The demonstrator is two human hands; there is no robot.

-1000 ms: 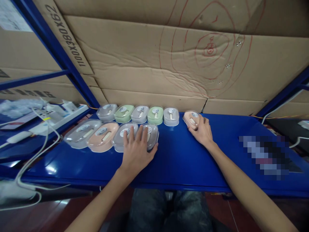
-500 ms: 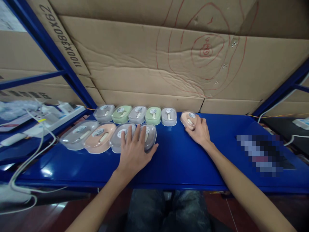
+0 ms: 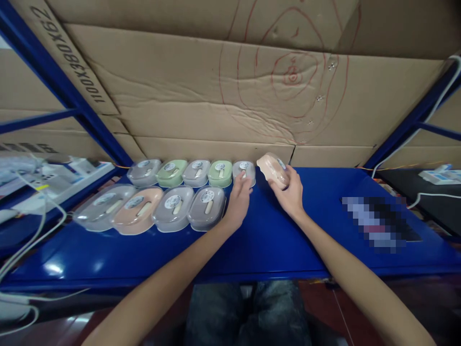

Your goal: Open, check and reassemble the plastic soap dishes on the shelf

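The right hand (image 3: 292, 196) grasps a small peach box (image 3: 272, 171), thumb on the near side and fingers around the far right; it appears raised off the blue desk (image 3: 266, 254) and tilted. Handling this one box looks like the step in hand. Moving or turning it would call for a secure grip around its smooth sides and care for the neighboring box.

The box lies just beyond the right hand and to the right of the left hand (image 3: 238, 202). Its long axis seems to slant from the far left down toward the right palm, with its labeled lid turned up and rightward; which end is its front cannot be told.

The left hand is loosely curled, gripping nothing visible, its fingertips over a gray box (image 3: 249, 168); whether they touch it is unclear. Left of that hand, more lidded boxes stand in two rows, the near row's last box (image 3: 201, 218) just beside its wrist.
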